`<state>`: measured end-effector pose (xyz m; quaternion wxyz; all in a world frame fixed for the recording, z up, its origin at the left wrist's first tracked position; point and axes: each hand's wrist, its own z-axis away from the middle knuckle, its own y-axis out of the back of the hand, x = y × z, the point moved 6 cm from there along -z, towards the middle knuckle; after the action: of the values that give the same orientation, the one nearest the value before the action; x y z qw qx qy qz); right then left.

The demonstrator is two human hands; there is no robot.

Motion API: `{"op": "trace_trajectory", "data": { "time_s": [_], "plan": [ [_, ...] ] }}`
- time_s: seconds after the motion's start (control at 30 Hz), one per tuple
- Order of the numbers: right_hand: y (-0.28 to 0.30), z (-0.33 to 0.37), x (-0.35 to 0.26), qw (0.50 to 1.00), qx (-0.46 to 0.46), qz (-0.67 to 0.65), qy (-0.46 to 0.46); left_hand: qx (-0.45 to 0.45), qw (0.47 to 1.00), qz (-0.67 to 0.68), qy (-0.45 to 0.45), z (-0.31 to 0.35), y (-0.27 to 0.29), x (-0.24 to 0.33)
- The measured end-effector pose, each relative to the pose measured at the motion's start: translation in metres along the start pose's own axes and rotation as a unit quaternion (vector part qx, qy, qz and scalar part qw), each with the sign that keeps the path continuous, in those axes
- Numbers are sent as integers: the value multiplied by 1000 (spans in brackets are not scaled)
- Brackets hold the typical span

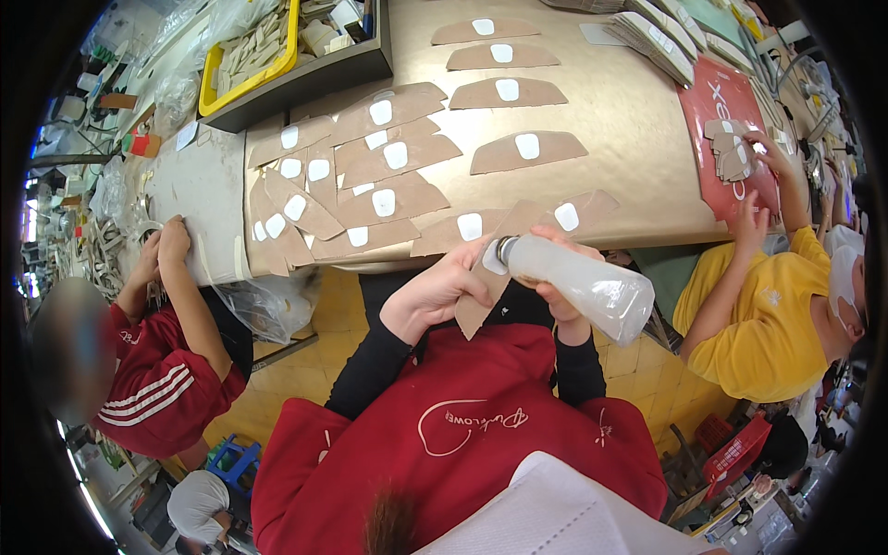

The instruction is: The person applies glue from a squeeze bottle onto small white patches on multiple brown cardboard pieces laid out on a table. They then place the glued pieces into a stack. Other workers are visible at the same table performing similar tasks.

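Between the thumb and fingers of my left hand (427, 294) is a pointed tan leather-like piece (478, 298), with a white patch at its upper end. My right hand (561, 303) is wrapped round a translucent white plastic bottle (592, 285), tilted so its mouth end meets that white patch. Whether anything comes out of the bottle cannot be made out. Just beyond my hands, more curved tan pieces (398, 155) with white patches lie overlapping on the table (638, 139). A loose column of single pieces (529, 151) runs away from me.
A dark tray (305, 83) with a yellow bin (292, 46) stands far left. Stacked pieces (652, 42) lie at the far right. One co-worker in red (171, 388) sits left; another in yellow (768, 314) handles small pieces (731, 153) on a red sheet (708, 102) at right.
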<state>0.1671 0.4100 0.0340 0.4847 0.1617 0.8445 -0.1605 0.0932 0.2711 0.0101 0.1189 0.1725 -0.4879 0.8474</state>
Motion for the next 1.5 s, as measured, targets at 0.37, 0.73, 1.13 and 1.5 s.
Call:
{"op": "trace_trajectory", "data": {
  "time_s": [0.37,0.73,1.13,1.5],
  "plan": [
    [19,-8,-7,994,111,-12,-11,-29,996,86,14,1,15,-3],
    [83,13,-4,891,447,-80,-25,157,963,-138,-171,37,54,56],
    [75,25,7,913,389,-88,-82,197,797,-562,-101,63,118,139],
    [76,27,6,920,375,-82,-80,246,744,-592,-190,75,126,172]
  ]
}}
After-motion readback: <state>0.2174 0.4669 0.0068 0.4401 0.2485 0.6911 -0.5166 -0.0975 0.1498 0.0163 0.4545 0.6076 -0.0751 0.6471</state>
